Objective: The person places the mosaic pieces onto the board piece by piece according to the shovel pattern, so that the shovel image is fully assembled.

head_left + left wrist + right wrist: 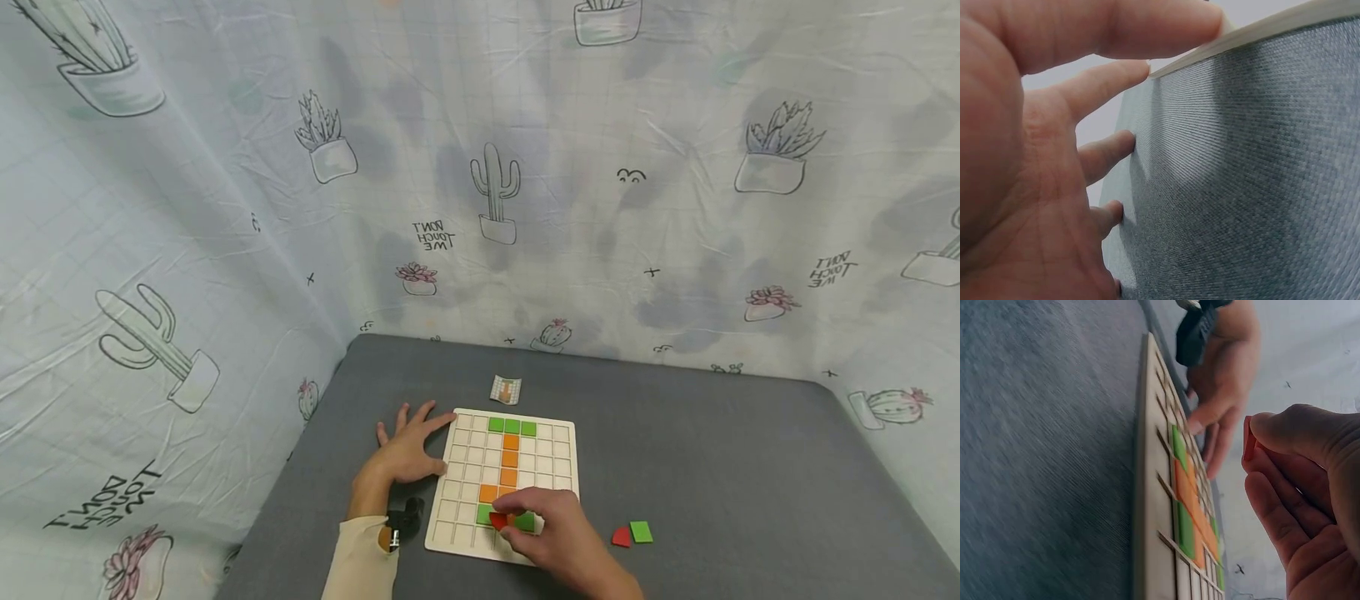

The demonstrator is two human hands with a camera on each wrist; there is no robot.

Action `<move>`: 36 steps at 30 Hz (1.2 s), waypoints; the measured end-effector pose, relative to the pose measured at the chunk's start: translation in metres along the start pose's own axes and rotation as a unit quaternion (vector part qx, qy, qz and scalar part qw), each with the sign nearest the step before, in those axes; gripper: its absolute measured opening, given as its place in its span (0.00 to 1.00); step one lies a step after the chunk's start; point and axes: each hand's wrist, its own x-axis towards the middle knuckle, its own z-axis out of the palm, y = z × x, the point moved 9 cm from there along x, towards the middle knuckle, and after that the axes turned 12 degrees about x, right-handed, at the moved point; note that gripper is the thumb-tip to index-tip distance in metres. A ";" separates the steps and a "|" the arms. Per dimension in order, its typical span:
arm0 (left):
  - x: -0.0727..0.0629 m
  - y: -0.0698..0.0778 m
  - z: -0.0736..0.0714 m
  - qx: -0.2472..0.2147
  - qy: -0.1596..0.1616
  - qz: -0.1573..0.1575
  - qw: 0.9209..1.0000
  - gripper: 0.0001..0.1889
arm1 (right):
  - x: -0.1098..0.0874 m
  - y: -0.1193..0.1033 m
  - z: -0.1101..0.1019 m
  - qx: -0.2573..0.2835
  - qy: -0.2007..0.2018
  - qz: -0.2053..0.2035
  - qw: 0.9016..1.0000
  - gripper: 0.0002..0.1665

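A pale square grid board lies on the dark grey table. My left hand, fingers spread, touches the board's left edge with thumb and index fingertip; the left wrist view shows both fingertips at the edge. Between thumb and fingers, my right hand pinches a small red tile above the board's near part. Three green tiles form a row at the far side. Orange tiles run down from them, with a green tile below. Part of the near rows is hidden by my right hand.
Right of the board lie a loose red piece with a rounded side and a green square tile. Beyond the board's far edge is a small pattern card. Cactus-print curtains hang behind and beside the table.
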 end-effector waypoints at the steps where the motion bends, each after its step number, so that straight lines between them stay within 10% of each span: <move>1: 0.000 0.000 0.000 0.001 -0.001 -0.001 1.000 0.46 | 0.001 0.001 0.003 0.005 -0.005 0.003 1.000 0.17; 36: 0.002 -0.002 0.002 0.006 -0.002 0.006 1.000 0.46 | 0.005 -0.005 0.047 -0.183 -0.025 -0.100 0.978 0.15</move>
